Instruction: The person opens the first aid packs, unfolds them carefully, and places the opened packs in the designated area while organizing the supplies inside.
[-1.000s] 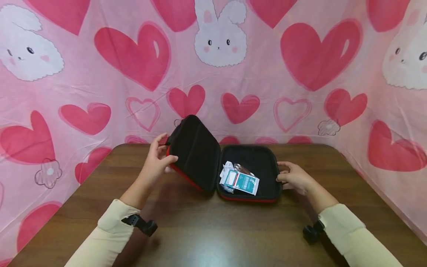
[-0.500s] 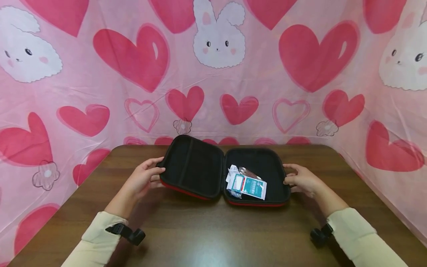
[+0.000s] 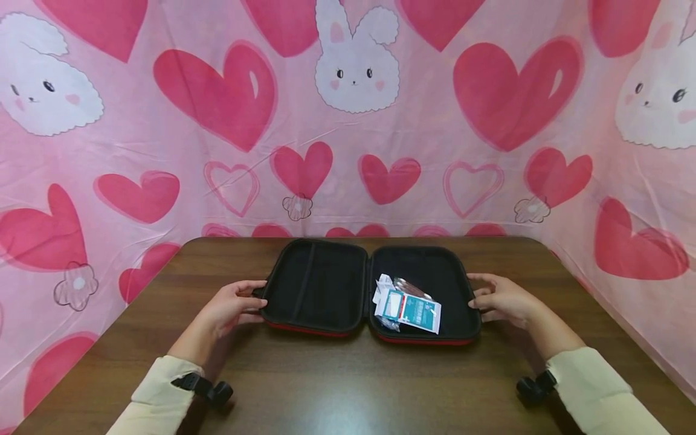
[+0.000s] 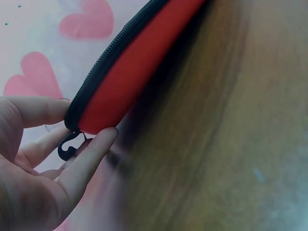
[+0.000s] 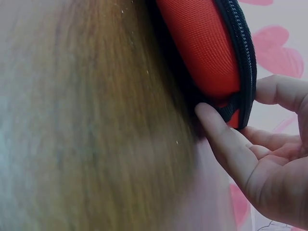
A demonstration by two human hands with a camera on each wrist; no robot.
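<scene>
A zippered case with a red shell and black lining lies unfolded flat on the table. Its left half (image 3: 323,287) shows bare lining with a strap line. In the right half (image 3: 454,302) lie a teal-and-white packet (image 3: 418,312), a clear sleeve of brown-looking sticks (image 3: 411,289) and other small wrappers. My left hand (image 3: 231,307) pinches the outer edge of the left half; the left wrist view shows fingers on both sides of the zipped rim (image 4: 108,60), beside a black hook-like piece (image 4: 67,147). My right hand (image 3: 505,300) pinches the opposite outer edge, near a black tab (image 5: 226,111).
The brown wooden table (image 3: 348,386) extends in front of the case and to both sides. A pink cloth (image 3: 348,133) with hearts and rabbits hangs behind and around it. Each wrist carries a strapped black camera (image 3: 220,394).
The left half of the case has swung down from a raised tilt to lie flat, my left hand lowering with it. The right half and right hand have shifted slightly right and nearer.
</scene>
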